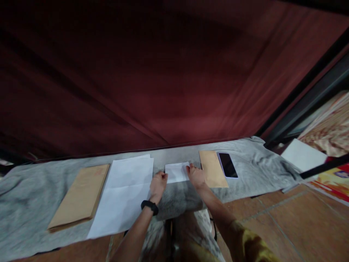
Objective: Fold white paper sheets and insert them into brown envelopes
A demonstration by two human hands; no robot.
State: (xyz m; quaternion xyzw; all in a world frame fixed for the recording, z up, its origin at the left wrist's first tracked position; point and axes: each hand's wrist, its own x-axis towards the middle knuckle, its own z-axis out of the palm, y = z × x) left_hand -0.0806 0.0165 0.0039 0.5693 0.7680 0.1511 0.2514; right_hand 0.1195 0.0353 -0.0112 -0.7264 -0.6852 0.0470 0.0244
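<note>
1. One head-worn camera looks forward and down from above the grey cloth (40, 203).
2. It sits near the cloth, facing the red curtain (163, 72) just behind it.

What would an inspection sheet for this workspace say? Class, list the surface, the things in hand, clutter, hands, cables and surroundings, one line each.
Surface: grey cloth spread over a brown tiled floor.
Things in hand: small folded white paper, lying flat on the cloth between both hands.
Clutter: white sheets to the left; brown envelopes further left; single brown envelope to the right, dark phone beside it.
Hands: left hand, black wristband, at the paper's left edge; right hand pressing its right edge.
Cables: nothing seen.
Surroundings: dark red curtain behind; white sheet and colourful printed material at far right.
</note>
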